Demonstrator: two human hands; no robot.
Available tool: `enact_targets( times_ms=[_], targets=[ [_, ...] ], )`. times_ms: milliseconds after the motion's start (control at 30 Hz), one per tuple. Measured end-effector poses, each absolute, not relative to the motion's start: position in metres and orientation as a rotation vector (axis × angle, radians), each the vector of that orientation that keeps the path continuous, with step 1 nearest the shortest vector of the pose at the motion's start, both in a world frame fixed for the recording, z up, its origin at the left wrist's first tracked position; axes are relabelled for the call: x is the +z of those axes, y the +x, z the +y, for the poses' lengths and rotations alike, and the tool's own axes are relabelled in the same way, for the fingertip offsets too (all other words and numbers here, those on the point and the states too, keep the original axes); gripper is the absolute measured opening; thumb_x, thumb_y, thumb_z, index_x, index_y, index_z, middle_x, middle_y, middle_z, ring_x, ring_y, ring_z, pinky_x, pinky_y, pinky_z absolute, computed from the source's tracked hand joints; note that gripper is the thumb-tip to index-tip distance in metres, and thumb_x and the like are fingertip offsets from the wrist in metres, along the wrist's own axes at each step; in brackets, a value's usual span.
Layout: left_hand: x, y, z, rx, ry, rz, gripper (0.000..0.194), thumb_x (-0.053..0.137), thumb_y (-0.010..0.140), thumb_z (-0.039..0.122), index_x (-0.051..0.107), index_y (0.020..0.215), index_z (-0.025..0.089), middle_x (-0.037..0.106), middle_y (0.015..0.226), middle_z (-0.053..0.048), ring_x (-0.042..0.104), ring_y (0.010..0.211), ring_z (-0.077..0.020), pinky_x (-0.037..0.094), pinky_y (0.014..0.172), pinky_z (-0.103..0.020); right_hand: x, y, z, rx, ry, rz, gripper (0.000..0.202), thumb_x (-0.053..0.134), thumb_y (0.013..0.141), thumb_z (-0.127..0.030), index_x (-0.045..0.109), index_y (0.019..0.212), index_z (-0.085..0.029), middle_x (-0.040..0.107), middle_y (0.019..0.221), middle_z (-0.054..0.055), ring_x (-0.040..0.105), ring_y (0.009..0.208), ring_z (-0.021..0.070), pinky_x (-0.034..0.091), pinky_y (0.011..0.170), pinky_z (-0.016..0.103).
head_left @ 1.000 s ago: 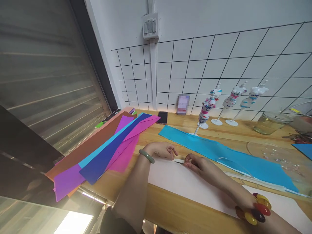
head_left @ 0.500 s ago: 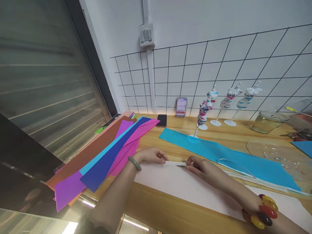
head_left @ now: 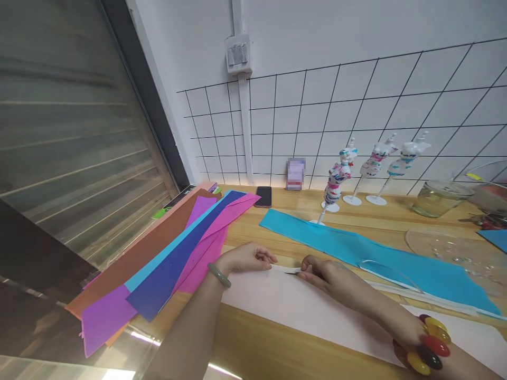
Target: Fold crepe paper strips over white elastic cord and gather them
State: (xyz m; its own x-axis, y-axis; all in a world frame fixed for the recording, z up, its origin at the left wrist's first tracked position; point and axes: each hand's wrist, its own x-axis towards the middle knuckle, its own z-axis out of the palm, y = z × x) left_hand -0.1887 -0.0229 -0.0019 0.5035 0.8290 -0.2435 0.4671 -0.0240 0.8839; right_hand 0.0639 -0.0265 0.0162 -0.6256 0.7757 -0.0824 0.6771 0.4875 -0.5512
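Note:
A long pale pinkish-white sheet (head_left: 301,303) lies across the wood table in front of me; I cannot tell whether it is paper, foam or cloth. At its far edge my left hand (head_left: 251,257), with a green bangle on the wrist, is closed with thumb and fingers pinching the edge. A short way to the right, my right hand (head_left: 328,274) is closed around a thin dark pointed tool (head_left: 291,273), mostly hidden by the fingers. Its tip points left over the sheet's edge. A beaded bracelet (head_left: 430,345) circles my right wrist.
Blue fabric (head_left: 317,232) with white cord (head_left: 396,272) lies beyond my right hand. Coloured sheets (head_left: 186,243) are stacked at left. A phone (head_left: 263,196), small mannequins (head_left: 338,179), a glass jar (head_left: 435,199) and a clear tray (head_left: 455,253) stand farther back.
The white edge strip between my hands sits lower and shows less. My left fingers have curled a little more, and the tool's tip is slightly lower. The view has shifted slightly.

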Motion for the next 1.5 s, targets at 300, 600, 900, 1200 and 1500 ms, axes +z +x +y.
enact_targets(
  times_ms=[300, 600, 900, 1200, 1500],
  targets=[
    [-0.007, -0.190, -0.023, 0.444, 1.706, 1.112, 0.032, 0.059, 0.073, 0.029, 0.061, 0.103, 0.018, 0.063, 0.090, -0.003, 0.057, 0.079, -0.0126, 0.041, 0.069, -0.023, 0.013, 0.055, -0.027, 0.875, -1.221, -2.548, 0.027, 0.039, 0.085, -0.047, 0.052, 0.086, -0.024, 0.062, 0.069, -0.002, 0.053, 0.061, 0.0141, 0.034, 0.053, 0.023],
    [-0.007, -0.190, -0.024, 0.458, 1.706, 1.117, 0.031, 0.059, 0.072, 0.028, 0.062, 0.102, 0.018, 0.062, 0.086, -0.002, 0.057, 0.076, -0.0121, 0.042, 0.067, -0.022, 0.011, 0.049, -0.026, 0.886, -1.244, -2.535, 0.025, 0.039, 0.085, -0.046, 0.051, 0.087, -0.024, 0.062, 0.070, -0.002, 0.052, 0.062, 0.0141, 0.034, 0.054, 0.023],
    [-0.007, -0.192, -0.024, 0.471, 1.729, 1.118, 0.032, 0.059, 0.072, 0.029, 0.061, 0.103, 0.018, 0.063, 0.087, -0.003, 0.057, 0.078, -0.0132, 0.042, 0.067, -0.023, 0.009, 0.050, -0.026, 0.889, -1.229, -2.515, 0.022, 0.039, 0.086, -0.043, 0.050, 0.085, -0.024, 0.064, 0.074, -0.002, 0.054, 0.064, 0.0145, 0.035, 0.056, 0.023],
    [-0.004, -0.191, -0.027, 0.492, 1.697, 1.113, 0.032, 0.059, 0.072, 0.028, 0.061, 0.102, 0.017, 0.063, 0.087, -0.003, 0.057, 0.077, -0.0124, 0.042, 0.067, -0.023, 0.007, 0.051, -0.024, 0.846, -1.223, -2.522, 0.020, 0.040, 0.085, -0.041, 0.049, 0.082, -0.024, 0.060, 0.068, -0.002, 0.052, 0.062, 0.0145, 0.034, 0.054, 0.023],
    [-0.006, -0.200, -0.028, 0.484, 1.763, 1.225, 0.036, 0.061, 0.070, 0.031, 0.060, 0.104, 0.019, 0.064, 0.089, -0.003, 0.059, 0.078, -0.0137, 0.043, 0.064, -0.022, 0.008, 0.050, -0.027, 0.851, -1.247, -2.510, 0.023, 0.039, 0.085, -0.044, 0.049, 0.080, -0.024, 0.060, 0.068, -0.002, 0.051, 0.061, 0.0141, 0.034, 0.054, 0.023]
  ],
)
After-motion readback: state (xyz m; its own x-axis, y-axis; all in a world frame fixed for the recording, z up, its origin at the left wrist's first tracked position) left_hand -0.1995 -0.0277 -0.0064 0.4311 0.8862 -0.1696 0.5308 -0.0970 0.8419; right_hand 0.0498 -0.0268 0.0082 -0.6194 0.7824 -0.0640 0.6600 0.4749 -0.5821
